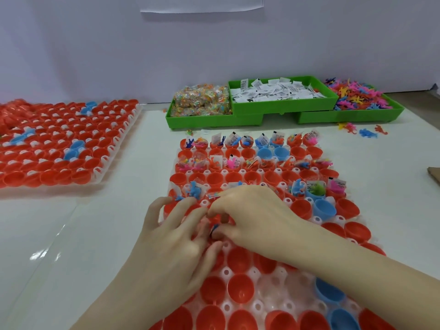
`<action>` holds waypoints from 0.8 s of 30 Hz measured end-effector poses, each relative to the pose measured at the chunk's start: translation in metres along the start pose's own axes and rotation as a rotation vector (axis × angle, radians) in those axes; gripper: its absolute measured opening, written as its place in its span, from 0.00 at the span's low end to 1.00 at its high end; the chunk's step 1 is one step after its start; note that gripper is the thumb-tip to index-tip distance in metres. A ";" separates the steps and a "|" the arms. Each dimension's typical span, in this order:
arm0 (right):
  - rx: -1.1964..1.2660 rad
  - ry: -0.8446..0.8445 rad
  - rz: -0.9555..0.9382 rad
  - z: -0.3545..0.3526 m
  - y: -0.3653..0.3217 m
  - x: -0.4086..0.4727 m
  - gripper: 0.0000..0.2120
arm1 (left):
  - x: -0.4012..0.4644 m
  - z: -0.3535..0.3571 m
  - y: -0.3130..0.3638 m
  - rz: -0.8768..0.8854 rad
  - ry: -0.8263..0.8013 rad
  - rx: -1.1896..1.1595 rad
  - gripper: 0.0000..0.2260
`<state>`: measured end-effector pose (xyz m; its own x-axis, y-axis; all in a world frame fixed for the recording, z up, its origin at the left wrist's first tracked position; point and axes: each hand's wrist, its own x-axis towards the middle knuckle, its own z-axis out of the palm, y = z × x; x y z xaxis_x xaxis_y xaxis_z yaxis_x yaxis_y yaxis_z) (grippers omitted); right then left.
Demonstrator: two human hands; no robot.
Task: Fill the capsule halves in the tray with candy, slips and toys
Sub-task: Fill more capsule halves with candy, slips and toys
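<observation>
A clear tray (256, 277) of red and a few blue capsule halves lies in front of me. Its far rows hold candy packets, white slips and small rubbery toys; the near rows hold bare halves (240, 290). My left hand (176, 234) and my right hand (247, 215) meet over the tray's left middle. The right fingertips pinch a small blue toy (215, 228) down at a red half. My left hand's fingers are spread and touch the halves beside it. A candy packet (213, 195) and a blue toy (195, 189) sit just beyond the hands.
Green bins at the back hold candy packets (202, 100), white slips (276, 91) and coloured toys (357, 97). Loose toys (367, 133) lie on the white table. A second tray of red capsule halves (59, 144) lies at the left. Cardboard corner (434, 175) at the right edge.
</observation>
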<state>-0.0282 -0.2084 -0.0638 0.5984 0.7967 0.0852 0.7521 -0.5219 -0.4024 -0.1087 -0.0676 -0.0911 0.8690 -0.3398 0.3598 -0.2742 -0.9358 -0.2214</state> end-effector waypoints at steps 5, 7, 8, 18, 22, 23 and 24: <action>-0.029 0.082 -0.036 -0.014 0.008 0.000 0.19 | 0.000 0.006 -0.009 -0.002 0.101 -0.008 0.26; 0.026 0.062 -0.013 -0.028 0.014 -0.003 0.20 | 0.001 0.015 -0.016 -0.231 0.005 -0.219 0.31; 0.078 0.058 0.018 -0.038 0.019 -0.005 0.19 | 0.008 0.024 -0.024 -0.424 -0.020 -0.407 0.39; 0.192 0.972 0.680 -0.128 0.212 -0.008 0.09 | 0.125 0.045 -0.099 -0.631 0.203 -0.761 0.09; 0.119 0.708 1.034 -0.120 0.287 -0.007 0.13 | 0.184 0.073 -0.133 -0.702 0.041 -0.698 0.15; 0.111 0.574 1.060 -0.114 0.296 -0.006 0.14 | 0.195 0.081 -0.140 -0.691 -0.005 -0.661 0.16; 0.105 0.476 1.069 -0.107 0.302 -0.005 0.15 | 0.203 0.090 -0.145 -0.693 -0.061 -0.608 0.18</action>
<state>0.2258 -0.4030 -0.0880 0.9713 -0.2372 -0.0178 -0.2081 -0.8110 -0.5468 0.1447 0.0072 -0.0670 0.9352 0.3038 0.1818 0.1609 -0.8221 0.5461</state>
